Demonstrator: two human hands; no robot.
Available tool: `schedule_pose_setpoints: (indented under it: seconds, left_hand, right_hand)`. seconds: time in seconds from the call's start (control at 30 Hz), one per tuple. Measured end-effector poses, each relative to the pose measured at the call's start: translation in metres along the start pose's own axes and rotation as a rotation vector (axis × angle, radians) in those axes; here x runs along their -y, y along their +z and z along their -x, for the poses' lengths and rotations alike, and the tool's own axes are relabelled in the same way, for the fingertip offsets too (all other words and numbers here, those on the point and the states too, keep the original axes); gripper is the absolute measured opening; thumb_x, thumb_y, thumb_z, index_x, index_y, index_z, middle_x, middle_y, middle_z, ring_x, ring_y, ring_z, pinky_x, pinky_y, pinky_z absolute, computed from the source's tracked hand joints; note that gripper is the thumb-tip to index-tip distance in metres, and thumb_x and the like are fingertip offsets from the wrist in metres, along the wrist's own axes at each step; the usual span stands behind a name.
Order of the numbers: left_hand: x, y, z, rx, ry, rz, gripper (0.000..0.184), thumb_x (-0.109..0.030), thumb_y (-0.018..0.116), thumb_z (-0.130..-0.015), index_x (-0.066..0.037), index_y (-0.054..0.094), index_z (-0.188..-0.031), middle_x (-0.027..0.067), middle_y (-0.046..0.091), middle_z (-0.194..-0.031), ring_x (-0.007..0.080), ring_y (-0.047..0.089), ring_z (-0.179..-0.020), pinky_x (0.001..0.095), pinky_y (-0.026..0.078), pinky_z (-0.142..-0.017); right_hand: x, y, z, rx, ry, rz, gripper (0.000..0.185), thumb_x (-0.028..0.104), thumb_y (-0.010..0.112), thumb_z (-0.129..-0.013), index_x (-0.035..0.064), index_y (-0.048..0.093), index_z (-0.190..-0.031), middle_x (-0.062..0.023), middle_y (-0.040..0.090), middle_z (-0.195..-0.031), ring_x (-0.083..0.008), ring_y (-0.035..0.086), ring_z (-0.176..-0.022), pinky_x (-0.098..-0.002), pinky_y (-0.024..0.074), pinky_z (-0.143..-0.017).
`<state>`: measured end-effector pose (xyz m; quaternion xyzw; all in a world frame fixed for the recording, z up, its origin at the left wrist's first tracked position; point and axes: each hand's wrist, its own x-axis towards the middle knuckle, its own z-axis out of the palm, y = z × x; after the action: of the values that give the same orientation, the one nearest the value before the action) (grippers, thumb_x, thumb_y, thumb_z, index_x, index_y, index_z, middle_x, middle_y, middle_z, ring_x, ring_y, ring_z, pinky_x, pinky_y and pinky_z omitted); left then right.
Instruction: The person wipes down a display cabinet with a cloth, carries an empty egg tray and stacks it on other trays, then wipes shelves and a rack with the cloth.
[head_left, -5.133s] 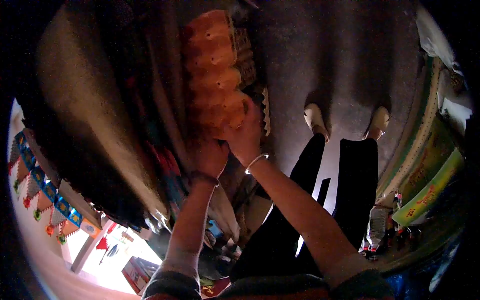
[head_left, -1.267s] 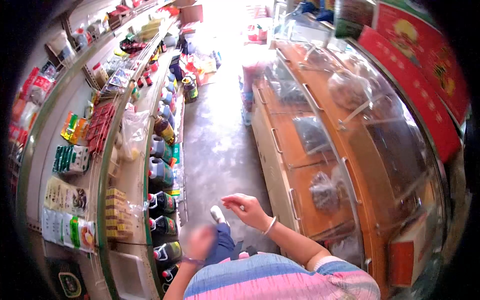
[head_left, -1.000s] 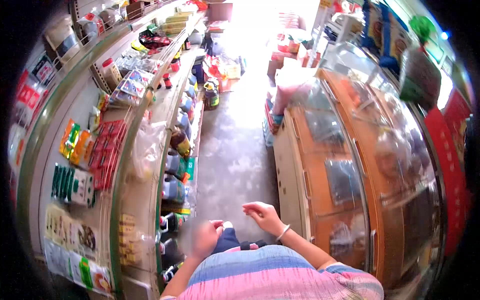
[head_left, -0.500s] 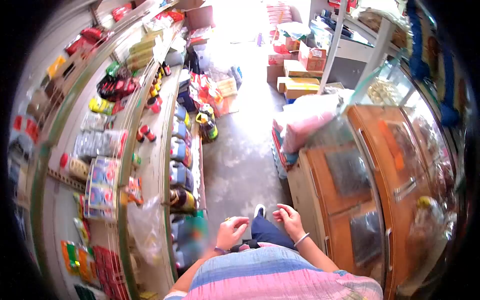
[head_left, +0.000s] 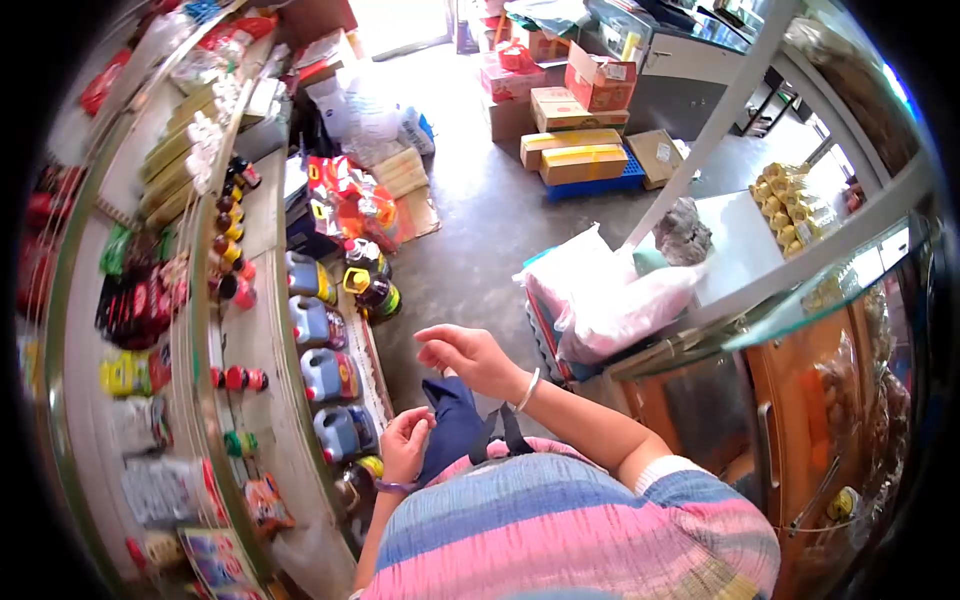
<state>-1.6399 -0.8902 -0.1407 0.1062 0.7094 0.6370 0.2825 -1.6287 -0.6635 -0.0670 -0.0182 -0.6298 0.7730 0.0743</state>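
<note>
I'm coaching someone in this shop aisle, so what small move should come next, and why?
Probably a short step forward along the floor, with the left hand tucked in. It and the right hand look empty, and bare floor shows ahead, while blue jugs line the left side and pale bags lie on the right.

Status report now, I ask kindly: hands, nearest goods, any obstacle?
Right hand, left hand: nothing visibly held. Blue jugs left of both hands. Possible obstacle: stacked cartons farther ahead.
</note>
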Motion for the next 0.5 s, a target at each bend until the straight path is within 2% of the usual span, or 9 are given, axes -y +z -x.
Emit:
schedule_pose_setpoints:
  seconds: [0.13,0.17,0.27,0.37,0.5]
  left_hand:
    - [-0.009,-0.023,-0.124,0.057,-0.007,0.044,0.019,-0.002,0.056,-0.090,0.004,0.061,-0.107,0.0086,0.066,-0.095,0.0139,0.063,-0.085,0.0259,0.051,-0.079]
    - [-0.021,-0.030,-0.158,0.073,0.005,-0.026,0.020,-0.002,0.055,-0.090,0.004,0.060,-0.108,0.0083,0.066,-0.094,0.0140,0.063,-0.085,0.0257,0.050,-0.079]
    - [-0.074,-0.033,-0.256,0.134,0.025,-0.117,0.020,-0.002,0.055,-0.090,0.004,0.060,-0.108,0.0081,0.066,-0.094,0.0137,0.063,-0.085,0.0256,0.050,-0.079]
    - [-0.099,-0.025,-0.353,0.258,0.034,-0.132,0.020,-0.001,0.053,-0.090,0.004,0.060,-0.109,0.0078,0.066,-0.095,0.0135,0.063,-0.085,0.0252,0.051,-0.079]
    - [-0.151,0.029,-0.460,0.455,0.126,-0.265,0.019,0.000,0.056,-0.088,0.004,0.062,-0.105,0.0084,0.067,-0.092,0.0131,0.065,-0.083,0.0246,0.051,-0.076]
  right_hand:
    - [-0.018,-0.045,-0.092,-0.046,0.079,0.171,0.027,0.017,0.049,-0.097,-0.0003,0.058,-0.116,-0.0047,0.067,-0.090,-0.0103,0.062,-0.084,-0.0258,0.0510,-0.076]
    - [-0.023,-0.060,-0.114,-0.093,0.103,0.211,0.027,0.017,0.048,-0.097,-0.0009,0.058,-0.115,-0.0049,0.067,-0.090,-0.0106,0.062,-0.084,-0.0260,0.0510,-0.076]
    - [-0.035,-0.109,-0.157,-0.283,0.195,0.113,0.027,0.017,0.050,-0.096,-0.0022,0.059,-0.112,-0.0071,0.068,-0.089,-0.0109,0.063,-0.080,-0.0260,0.0511,-0.074]
    - [-0.036,-0.159,-0.178,-0.508,0.232,0.069,0.026,0.017,0.049,-0.096,-0.0009,0.059,-0.113,-0.0065,0.067,-0.092,-0.0119,0.063,-0.082,-0.0262,0.0511,-0.075]
    - [-0.038,-0.213,-0.191,-0.831,0.261,-0.041,0.024,0.016,0.049,-0.097,0.0015,0.060,-0.113,-0.0057,0.067,-0.091,-0.0113,0.063,-0.082,-0.0238,0.0509,-0.073]
